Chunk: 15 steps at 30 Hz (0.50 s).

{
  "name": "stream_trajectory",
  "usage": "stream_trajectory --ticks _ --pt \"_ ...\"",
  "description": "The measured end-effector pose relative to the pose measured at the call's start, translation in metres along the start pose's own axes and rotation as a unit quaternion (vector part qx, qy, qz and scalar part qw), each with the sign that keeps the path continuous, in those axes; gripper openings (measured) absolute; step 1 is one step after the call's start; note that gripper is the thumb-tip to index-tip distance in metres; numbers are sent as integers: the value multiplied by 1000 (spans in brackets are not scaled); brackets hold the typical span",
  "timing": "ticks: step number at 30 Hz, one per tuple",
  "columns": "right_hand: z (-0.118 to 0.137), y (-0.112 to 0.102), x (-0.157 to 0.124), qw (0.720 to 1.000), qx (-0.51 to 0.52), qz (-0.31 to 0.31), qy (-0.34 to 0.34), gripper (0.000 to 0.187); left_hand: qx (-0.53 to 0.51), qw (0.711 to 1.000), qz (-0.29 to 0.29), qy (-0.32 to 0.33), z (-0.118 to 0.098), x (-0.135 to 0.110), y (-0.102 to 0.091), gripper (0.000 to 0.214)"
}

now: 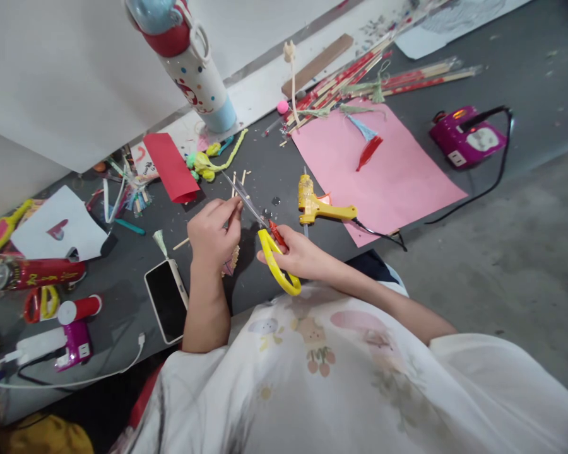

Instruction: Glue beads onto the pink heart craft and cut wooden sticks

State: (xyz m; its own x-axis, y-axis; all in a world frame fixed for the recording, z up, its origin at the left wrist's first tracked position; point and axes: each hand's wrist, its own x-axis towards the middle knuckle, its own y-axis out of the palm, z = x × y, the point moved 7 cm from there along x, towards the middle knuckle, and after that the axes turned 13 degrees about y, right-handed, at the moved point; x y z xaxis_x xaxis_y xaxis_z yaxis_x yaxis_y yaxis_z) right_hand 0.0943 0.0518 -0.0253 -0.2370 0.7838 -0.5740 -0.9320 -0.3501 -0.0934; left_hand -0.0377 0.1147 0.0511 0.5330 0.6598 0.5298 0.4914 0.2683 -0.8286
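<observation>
My right hand [299, 254] is closed round the yellow and red handles of a pair of scissors [271, 243], whose blades point up and left. My left hand [214, 234] pinches a thin stick [233, 184] close to the blades, and a small tan, fringed piece [231, 261] shows just under this hand. Both hands hover over the dark table [260, 176]. A yellow glue gun [322, 205] lies just right of the scissors, its nozzle pointing away from me.
A pink paper sheet [388, 170] lies right of the glue gun, with a purple power strip [466, 139] beyond. A phone [167, 299] lies left of my left forearm. A red folded paper [170, 167], a bottle [192, 63], bundled sticks [360, 79] and craft clutter fill the far side.
</observation>
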Motion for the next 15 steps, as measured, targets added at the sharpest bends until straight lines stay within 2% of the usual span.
stream_trajectory --ticks 8,15 --pt "-1 1 1 1000 9 -9 -17 28 15 1000 9 -2 3 -1 3 24" --pt "2 0 0 1000 14 -16 -7 30 29 999 1 -13 3 1 3 23"
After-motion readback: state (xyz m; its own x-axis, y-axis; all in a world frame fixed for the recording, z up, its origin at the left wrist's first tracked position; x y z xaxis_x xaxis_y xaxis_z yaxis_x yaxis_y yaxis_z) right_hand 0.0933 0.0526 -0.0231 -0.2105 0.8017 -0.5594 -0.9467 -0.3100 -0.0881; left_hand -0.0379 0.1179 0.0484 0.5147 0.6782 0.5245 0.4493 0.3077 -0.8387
